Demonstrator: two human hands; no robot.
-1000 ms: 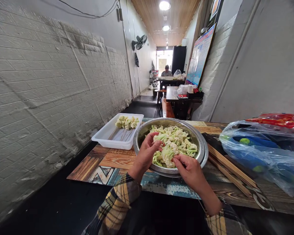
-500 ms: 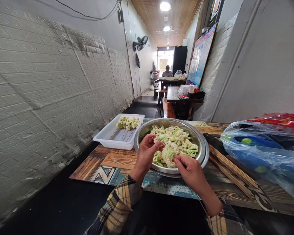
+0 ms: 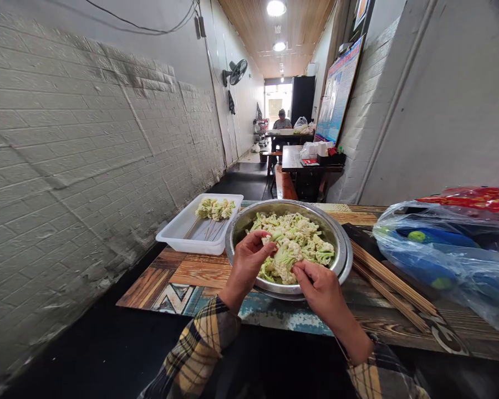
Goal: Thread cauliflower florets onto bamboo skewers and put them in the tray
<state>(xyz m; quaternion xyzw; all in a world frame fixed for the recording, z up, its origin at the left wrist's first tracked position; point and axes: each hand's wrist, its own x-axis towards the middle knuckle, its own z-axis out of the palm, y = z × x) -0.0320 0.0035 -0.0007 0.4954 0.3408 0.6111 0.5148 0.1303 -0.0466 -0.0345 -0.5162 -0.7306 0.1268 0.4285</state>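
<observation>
A steel bowl (image 3: 341, 252) full of cauliflower florets (image 3: 299, 235) stands on the patterned table in front of me. My left hand (image 3: 247, 266) reaches over the bowl's near rim, its fingers pinched on a floret. My right hand (image 3: 322, 291) is at the near rim too, fingers closed round a pale floret (image 3: 283, 265); whether a skewer runs through it I cannot tell. Left of the bowl a white plastic tray (image 3: 181, 233) holds several skewered cauliflower sticks (image 3: 214, 209).
A bundle of bamboo skewers (image 3: 388, 282) lies right of the bowl, beside a clear plastic bag (image 3: 449, 252) with blue and green contents. A brick wall runs along the left. Further tables and a seated person (image 3: 281, 120) are far down the room.
Both hands stay at the bowl's near edge. The left fingers have closed a little more on a floret. The view has shifted slightly.
</observation>
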